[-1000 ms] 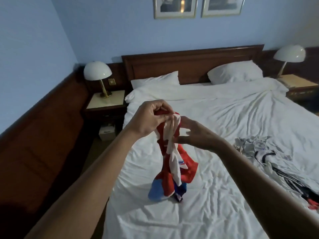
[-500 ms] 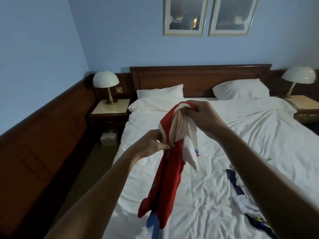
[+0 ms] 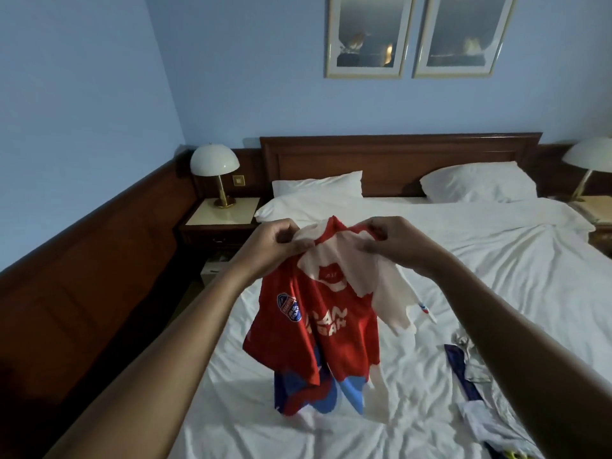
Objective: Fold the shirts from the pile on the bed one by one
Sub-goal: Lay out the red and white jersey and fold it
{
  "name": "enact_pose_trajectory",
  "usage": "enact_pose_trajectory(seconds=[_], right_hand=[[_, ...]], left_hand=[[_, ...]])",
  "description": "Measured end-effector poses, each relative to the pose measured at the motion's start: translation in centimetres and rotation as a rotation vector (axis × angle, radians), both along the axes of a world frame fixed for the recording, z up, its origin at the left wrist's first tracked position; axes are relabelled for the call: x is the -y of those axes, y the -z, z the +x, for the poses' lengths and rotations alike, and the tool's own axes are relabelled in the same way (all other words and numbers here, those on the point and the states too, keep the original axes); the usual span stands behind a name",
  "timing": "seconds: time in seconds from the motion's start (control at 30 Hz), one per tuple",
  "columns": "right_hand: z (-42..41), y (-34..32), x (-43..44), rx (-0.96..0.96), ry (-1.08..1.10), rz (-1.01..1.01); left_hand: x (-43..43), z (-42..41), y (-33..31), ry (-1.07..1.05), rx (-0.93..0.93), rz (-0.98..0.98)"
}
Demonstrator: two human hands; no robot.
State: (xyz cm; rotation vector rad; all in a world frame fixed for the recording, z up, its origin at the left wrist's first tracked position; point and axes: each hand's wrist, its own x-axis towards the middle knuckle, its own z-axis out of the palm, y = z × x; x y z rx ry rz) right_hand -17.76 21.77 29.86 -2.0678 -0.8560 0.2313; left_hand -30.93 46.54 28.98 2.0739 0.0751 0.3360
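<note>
A red shirt (image 3: 334, 329) with white shoulders, white lettering and blue patches at its hem hangs upright above the white bed (image 3: 496, 276). My left hand (image 3: 276, 241) pinches its left shoulder and my right hand (image 3: 390, 241) pinches its right shoulder, both near the collar. The hem hangs just over the sheet. A pile of other shirts (image 3: 480, 402), white, grey and dark blue, lies crumpled on the bed at the lower right, partly hidden by my right forearm.
Two pillows (image 3: 477, 185) lean on the wooden headboard (image 3: 397, 160). A nightstand (image 3: 220, 215) with a lamp (image 3: 215, 167) stands left of the bed, a second lamp (image 3: 591, 160) right. A narrow floor strip runs between bed and wood-panelled left wall.
The shirt hung bunched in a narrow bundle before; my hands have shifted to its two shoulders and spread it open, so its front now shows. The view has tilted upward.
</note>
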Motion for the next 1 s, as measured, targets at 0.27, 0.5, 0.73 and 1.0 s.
enact_pose_trajectory(seconds=[0.27, 0.5, 0.73, 1.0], right_hand=[[1.6, 0.0, -3.0, -0.044, 0.102, 0.257], [3.4, -0.5, -4.7, 0.01, 0.072, 0.246], [5.8, -0.1, -3.6, -0.073, 0.255, 0.395], [7.2, 2.4, -2.6, -0.044, 0.367, 0.425]], left_hand=[[-4.7, 2.2, 2.9, -0.075, -0.312, 0.569], [-5.7, 3.1, 6.5, -0.187, -0.388, 0.689], [-7.8, 2.1, 8.5, -0.083, -0.269, -0.212], [-6.5, 1.0, 9.5, 0.192, -0.538, 0.072]])
